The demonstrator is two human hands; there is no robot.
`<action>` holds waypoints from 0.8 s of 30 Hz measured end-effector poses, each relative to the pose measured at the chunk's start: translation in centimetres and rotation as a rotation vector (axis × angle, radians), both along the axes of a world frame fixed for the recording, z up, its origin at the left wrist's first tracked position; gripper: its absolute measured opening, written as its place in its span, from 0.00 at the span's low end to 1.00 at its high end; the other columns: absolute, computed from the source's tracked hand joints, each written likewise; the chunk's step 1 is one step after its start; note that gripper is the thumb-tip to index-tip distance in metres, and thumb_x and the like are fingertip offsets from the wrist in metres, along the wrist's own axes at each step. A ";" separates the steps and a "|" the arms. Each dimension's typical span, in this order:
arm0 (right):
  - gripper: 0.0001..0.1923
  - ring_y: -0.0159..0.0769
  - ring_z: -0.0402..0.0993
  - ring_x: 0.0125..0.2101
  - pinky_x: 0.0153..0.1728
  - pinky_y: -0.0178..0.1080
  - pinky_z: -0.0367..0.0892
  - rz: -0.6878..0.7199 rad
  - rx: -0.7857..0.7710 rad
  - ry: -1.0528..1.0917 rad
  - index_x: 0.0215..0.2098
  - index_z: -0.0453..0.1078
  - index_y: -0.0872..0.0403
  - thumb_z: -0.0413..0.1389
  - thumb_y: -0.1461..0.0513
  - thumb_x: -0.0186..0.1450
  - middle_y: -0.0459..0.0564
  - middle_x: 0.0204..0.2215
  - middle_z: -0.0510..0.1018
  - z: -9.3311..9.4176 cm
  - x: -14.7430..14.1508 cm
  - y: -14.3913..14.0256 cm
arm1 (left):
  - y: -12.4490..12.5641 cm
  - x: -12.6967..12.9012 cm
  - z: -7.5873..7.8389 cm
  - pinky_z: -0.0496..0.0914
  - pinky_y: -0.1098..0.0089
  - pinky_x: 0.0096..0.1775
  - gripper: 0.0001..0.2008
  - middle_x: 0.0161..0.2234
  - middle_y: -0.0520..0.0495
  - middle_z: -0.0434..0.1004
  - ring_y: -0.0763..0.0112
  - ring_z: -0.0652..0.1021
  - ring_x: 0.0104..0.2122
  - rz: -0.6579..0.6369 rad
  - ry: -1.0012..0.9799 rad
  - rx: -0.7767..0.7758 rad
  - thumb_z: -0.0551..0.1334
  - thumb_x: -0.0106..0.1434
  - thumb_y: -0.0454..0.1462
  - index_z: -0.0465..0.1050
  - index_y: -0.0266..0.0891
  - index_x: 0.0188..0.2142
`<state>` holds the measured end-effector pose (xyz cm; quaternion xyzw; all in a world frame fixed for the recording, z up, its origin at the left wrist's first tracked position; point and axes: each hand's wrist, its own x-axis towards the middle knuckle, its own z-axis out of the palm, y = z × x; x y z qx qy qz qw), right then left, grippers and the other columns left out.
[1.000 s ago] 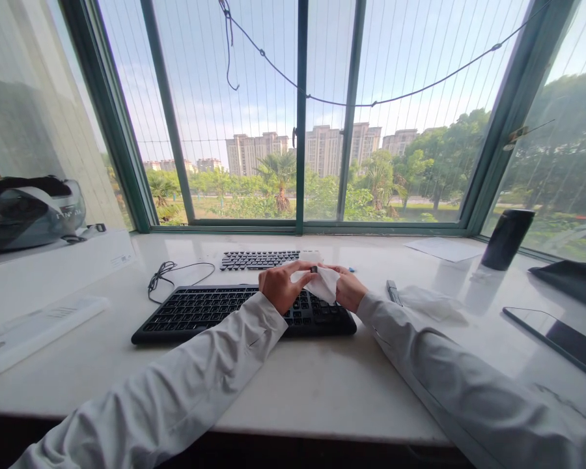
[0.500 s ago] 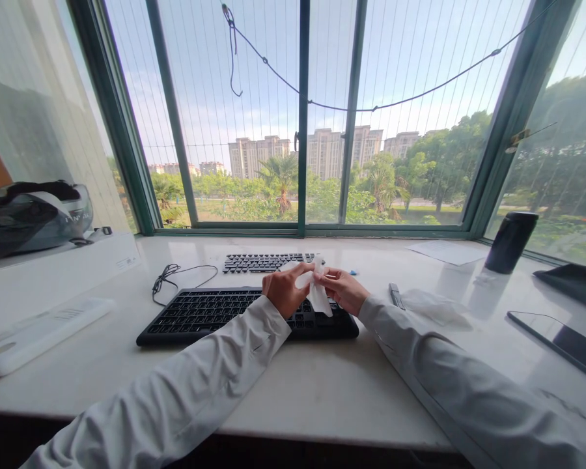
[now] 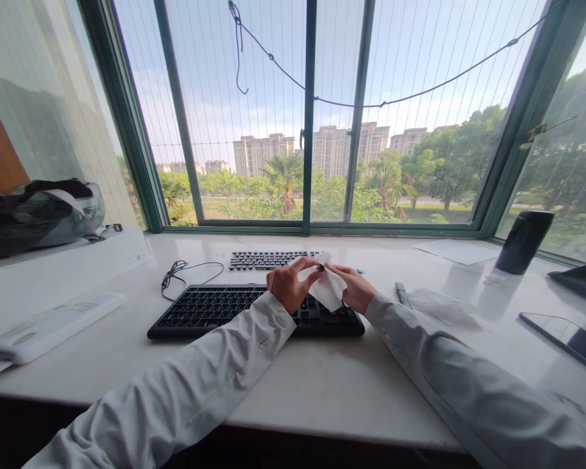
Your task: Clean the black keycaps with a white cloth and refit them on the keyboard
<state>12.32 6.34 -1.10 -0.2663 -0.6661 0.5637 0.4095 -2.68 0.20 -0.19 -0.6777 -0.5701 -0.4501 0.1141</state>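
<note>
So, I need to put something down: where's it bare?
Bare: the counter between sleeves, front edge and black keyboard; also between that keyboard and the long white object. Crowded: behind the keyboard, where cable and keycaps lie, and over it, around left hand, right hand and white tissue.

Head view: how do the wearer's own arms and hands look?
Long, light grey sleeves, loosely wrinkled, reach down to the wrists. The left hand and the right hand are bare, without gloves.
</note>
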 end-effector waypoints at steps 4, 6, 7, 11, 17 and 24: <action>0.17 0.35 0.73 0.31 0.30 0.34 0.67 0.113 -0.191 0.103 0.36 0.73 0.51 0.58 0.49 0.55 0.50 0.34 0.77 -0.3 0.0 0.1 | 0.1 0.0 -0.1 0.66 0.76 0.33 0.13 0.40 0.60 0.78 0.75 0.77 0.31 -0.007 0.024 0.000 0.57 0.60 0.49 0.72 0.53 0.42; 0.15 0.32 0.72 0.31 0.32 0.33 0.67 0.139 -0.184 0.117 0.34 0.73 0.52 0.60 0.51 0.54 0.49 0.33 0.77 -0.5 0.0 0.3 | 0.0 0.0 -0.1 0.66 0.75 0.33 0.13 0.40 0.58 0.78 0.74 0.78 0.31 0.009 0.047 -0.013 0.57 0.60 0.48 0.71 0.52 0.43; 0.14 0.32 0.72 0.31 0.33 0.33 0.66 0.139 -0.176 0.126 0.33 0.73 0.52 0.61 0.52 0.53 0.48 0.31 0.77 -0.6 0.0 0.3 | 0.0 0.1 -0.1 0.66 0.75 0.33 0.14 0.40 0.57 0.79 0.74 0.78 0.31 0.012 0.061 -0.021 0.57 0.60 0.48 0.71 0.51 0.43; 0.13 0.30 0.71 0.30 0.35 0.33 0.65 0.107 -0.150 0.188 0.27 0.70 0.54 0.66 0.57 0.48 0.45 0.28 0.76 -0.6 -0.1 0.4 | -0.1 0.1 -0.1 0.66 0.74 0.34 0.15 0.39 0.57 0.79 0.73 0.78 0.30 0.015 0.107 -0.027 0.57 0.60 0.48 0.71 0.52 0.45; 0.13 0.28 0.70 0.27 0.30 0.31 0.64 0.084 -0.121 0.183 0.25 0.70 0.55 0.64 0.54 0.50 0.46 0.27 0.75 -0.2 0.1 0.2 | 0.1 -0.2 -0.2 0.65 0.75 0.33 0.15 0.38 0.58 0.79 0.75 0.77 0.28 0.021 0.104 0.012 0.56 0.59 0.52 0.73 0.55 0.43; 0.17 0.33 0.70 0.26 0.25 0.34 0.64 0.048 -0.168 0.101 0.30 0.74 0.54 0.60 0.49 0.53 0.48 0.25 0.75 -0.4 0.1 0.5 | 0.3 -0.2 -0.3 0.65 0.75 0.32 0.18 0.39 0.57 0.79 0.74 0.78 0.28 0.018 0.092 0.024 0.56 0.57 0.54 0.74 0.55 0.43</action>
